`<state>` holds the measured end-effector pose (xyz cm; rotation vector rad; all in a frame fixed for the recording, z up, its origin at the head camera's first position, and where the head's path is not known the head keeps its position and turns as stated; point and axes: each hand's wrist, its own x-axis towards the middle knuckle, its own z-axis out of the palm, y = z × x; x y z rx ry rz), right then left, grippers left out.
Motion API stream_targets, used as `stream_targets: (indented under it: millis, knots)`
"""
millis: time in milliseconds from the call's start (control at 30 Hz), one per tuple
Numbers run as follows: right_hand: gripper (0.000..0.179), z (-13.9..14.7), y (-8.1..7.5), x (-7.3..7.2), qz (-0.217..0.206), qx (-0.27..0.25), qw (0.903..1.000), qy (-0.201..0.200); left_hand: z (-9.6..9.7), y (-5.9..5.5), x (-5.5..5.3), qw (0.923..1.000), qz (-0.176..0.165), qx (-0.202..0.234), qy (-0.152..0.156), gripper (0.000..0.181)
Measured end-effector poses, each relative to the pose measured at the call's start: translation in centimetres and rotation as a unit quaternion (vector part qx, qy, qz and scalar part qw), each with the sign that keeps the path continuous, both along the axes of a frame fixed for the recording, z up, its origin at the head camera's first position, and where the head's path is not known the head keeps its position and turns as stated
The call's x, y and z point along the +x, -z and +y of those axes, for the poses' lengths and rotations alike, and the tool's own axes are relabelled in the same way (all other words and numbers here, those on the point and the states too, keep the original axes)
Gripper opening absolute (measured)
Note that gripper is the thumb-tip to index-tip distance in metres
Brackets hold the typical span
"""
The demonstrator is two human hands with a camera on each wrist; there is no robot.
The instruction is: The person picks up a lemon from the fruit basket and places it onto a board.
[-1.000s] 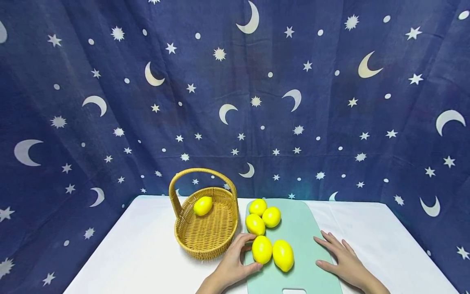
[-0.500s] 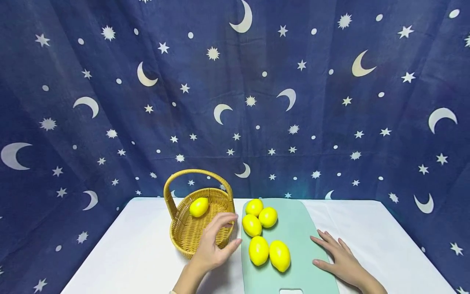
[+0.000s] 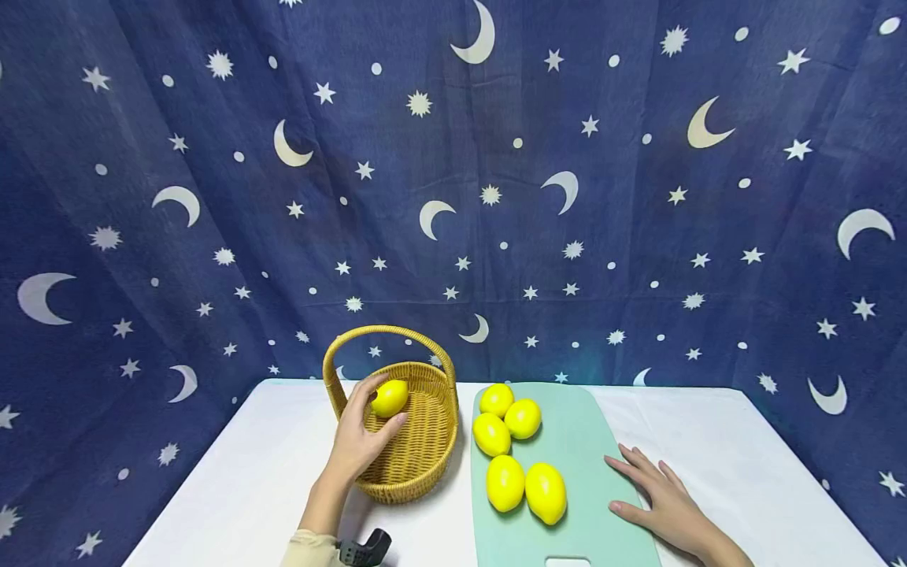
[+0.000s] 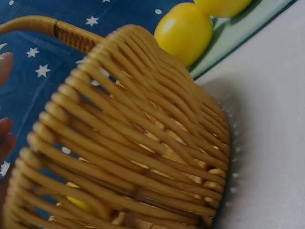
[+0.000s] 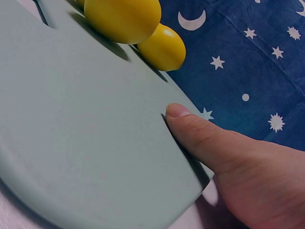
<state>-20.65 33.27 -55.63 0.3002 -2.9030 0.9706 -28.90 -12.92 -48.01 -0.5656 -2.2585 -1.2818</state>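
My left hand [image 3: 361, 437] reaches over the near left rim of a wicker basket [image 3: 425, 465]. Its thumb and fingers are spread on either side of a lemon [image 3: 391, 398] inside; I cannot tell whether they touch it. In the left wrist view, fingertips [image 4: 5, 140] show at the left edge, above the woven wall, with a bit of yellow behind the weave. My right hand [image 3: 662, 504], fingers outstretched, lies at the right edge of a pale green cutting board [image 3: 595, 472]. Several lemons [image 3: 505, 483] rest on the board's left half.
The basket's tall arched handle [image 3: 390, 327] rises over its far part. A white cloth [image 3: 234, 472] covers the table. Behind it hangs a dark blue curtain [image 3: 397, 228] with moons and stars. A black strap [image 3: 364, 547] is on the left wrist.
My left hand has left the near left lemon on the board and moved left, into the basket by its lemon. The right hand stays put, and the lemons lie as before.
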Motion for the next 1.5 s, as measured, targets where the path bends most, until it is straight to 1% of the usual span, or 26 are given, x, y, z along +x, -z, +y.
stream_targets:
  millis: [133,233,367,467,533,700,933,1033,1267,1367,1500]
  knots:
    - [0.068,-0.1,0.1,0.0,-0.004,-0.002,1.0000,0.002,-0.1,0.3,-0.4,0.9989,-0.026,-0.031,-0.021,0.070]
    - [0.068,-0.2,0.1,0.0,-0.003,-0.002,1.0000,0.002,-0.2,0.4,-0.6,0.9980,-0.047,-0.029,-0.029,0.074]
    - [0.068,0.0,0.1,-0.1,0.003,-0.002,1.0000,-0.001,-0.2,0.4,-0.6,0.9945,-0.098,-0.015,-0.033,0.081]
    - [0.068,0.0,0.1,-0.1,0.006,-0.001,1.0000,-0.004,-0.3,0.6,-0.7,0.9905,-0.132,-0.020,-0.030,0.087]
    - [0.067,0.0,0.1,-0.1,0.007,-0.001,1.0000,-0.006,-0.3,0.8,-0.7,0.9888,-0.145,-0.028,-0.027,0.089]
    - [0.067,0.0,0.1,-0.1,0.007,-0.001,1.0000,-0.006,-0.4,0.9,-0.8,0.9855,-0.159,-0.056,-0.021,0.092]
    - [0.067,0.0,0.0,0.0,0.008,0.000,1.0000,-0.005,-0.3,0.7,-1.0,0.9770,-0.189,-0.096,-0.021,0.096]
    - [0.067,0.0,0.0,0.1,0.006,-0.003,1.0000,-0.005,-0.3,0.7,-1.1,0.9753,-0.197,-0.097,-0.018,0.097]
    - [0.067,-0.1,0.0,0.1,0.009,-0.002,0.9999,-0.005,-0.3,0.8,-1.4,0.9744,-0.205,-0.093,-0.005,0.098]
    - [0.066,-0.1,0.1,0.1,0.014,0.000,0.9999,-0.006,-0.3,0.7,-1.4,0.9728,-0.212,-0.094,-0.003,0.099]
    - [0.066,-0.1,0.1,0.1,0.020,0.001,0.9998,-0.007,-0.3,0.7,-1.3,0.9695,-0.220,-0.107,-0.006,0.099]
